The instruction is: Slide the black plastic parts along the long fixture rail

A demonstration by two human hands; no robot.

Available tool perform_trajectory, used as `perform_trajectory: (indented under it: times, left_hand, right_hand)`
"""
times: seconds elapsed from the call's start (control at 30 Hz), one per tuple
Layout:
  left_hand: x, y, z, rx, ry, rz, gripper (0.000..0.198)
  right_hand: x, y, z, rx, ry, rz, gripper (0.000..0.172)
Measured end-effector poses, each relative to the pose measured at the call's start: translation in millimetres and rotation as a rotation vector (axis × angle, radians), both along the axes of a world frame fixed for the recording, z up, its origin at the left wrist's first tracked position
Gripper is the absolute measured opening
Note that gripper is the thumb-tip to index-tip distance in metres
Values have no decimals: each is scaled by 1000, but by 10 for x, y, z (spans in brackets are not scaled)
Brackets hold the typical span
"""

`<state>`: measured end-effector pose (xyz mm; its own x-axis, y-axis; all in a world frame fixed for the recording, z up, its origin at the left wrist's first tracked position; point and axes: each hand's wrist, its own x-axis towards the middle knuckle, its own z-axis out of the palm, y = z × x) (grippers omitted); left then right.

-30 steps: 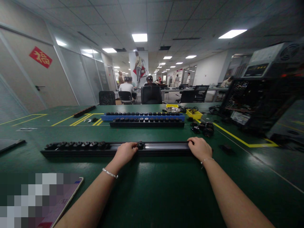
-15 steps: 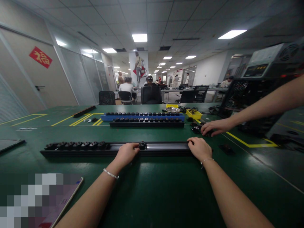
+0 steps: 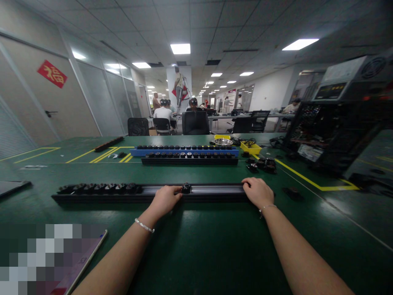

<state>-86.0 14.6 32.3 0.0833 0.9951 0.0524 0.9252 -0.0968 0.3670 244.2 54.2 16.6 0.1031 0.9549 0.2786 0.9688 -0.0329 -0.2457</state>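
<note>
A long black rail (image 3: 215, 189) lies across the green table (image 3: 196, 246) in front of me. Several small black parts (image 3: 101, 188) sit in a row on its left portion. My left hand (image 3: 165, 198) rests on the rail's middle with fingers curled, touching one small black part (image 3: 186, 188) that sits alone on the rail. My right hand (image 3: 258, 191) grips the rail's right end, fingers wrapped over it.
Two more rails, one blue (image 3: 184, 152) and one black (image 3: 189, 160), lie farther back, full of parts. Loose black parts (image 3: 263, 164), a yellow bin (image 3: 251, 146) and a metal bowl (image 3: 223, 142) sit at right. A black machine (image 3: 340, 119) stands far right. A phone (image 3: 61, 262) lies near left. People sit at desks behind.
The lone part under my left fingers has slid a little to the right along the rail. Another person's arm reached in to the loose parts at right half a second ago and is now gone.
</note>
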Motion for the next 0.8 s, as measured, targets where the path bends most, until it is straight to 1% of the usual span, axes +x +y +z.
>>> perform_trajectory:
  times: [0.27,0.5,0.7,0.8]
  left_hand:
    - [7,3,-15,8,11,-18,36]
    - [6,-8,-17,-17,0,-24,35]
    - [28,-24,14,-43,19,10,36]
    - [29,-21,16,-44,34,1,36]
  right_hand:
    - [-4,2,0,5,3,0,35]
    - [-4,-7,3,-2,6,1,35]
    - [-2,0,-1,8,-2,0,34]
    - [-3,1,0,4,-3,0,34]
